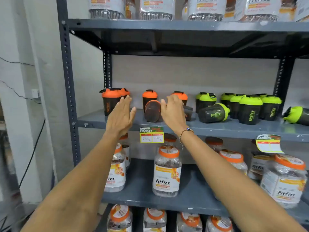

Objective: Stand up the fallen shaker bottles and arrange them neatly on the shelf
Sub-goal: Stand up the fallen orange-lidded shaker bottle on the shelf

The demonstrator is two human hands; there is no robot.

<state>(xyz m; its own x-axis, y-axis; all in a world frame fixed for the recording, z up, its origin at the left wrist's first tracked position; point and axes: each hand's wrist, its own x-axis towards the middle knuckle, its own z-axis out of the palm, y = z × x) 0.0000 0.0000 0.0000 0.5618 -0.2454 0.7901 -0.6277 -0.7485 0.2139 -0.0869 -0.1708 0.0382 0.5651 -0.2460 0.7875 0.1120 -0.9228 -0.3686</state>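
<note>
On the grey middle shelf (217,129) stand dark shaker bottles with orange lids at the left, one at the far left (110,102) and one further back (149,97). A fallen orange-lidded shaker (152,111) lies on its side, its base facing me. My left hand (121,115) hovers open just left of it. My right hand (173,111) is open at its right side, covering part of another dark bottle (188,112). Green-lidded shakers stand at the right; one (214,113) lies on its side, another (296,115) lies at the far right.
The dark upper shelf (184,25) carries large Fitfizz jars close overhead. Lower shelves hold more jars with orange lids (167,171). A price tag (151,134) hangs on the middle shelf's front edge. A slotted steel upright (68,81) bounds the left side.
</note>
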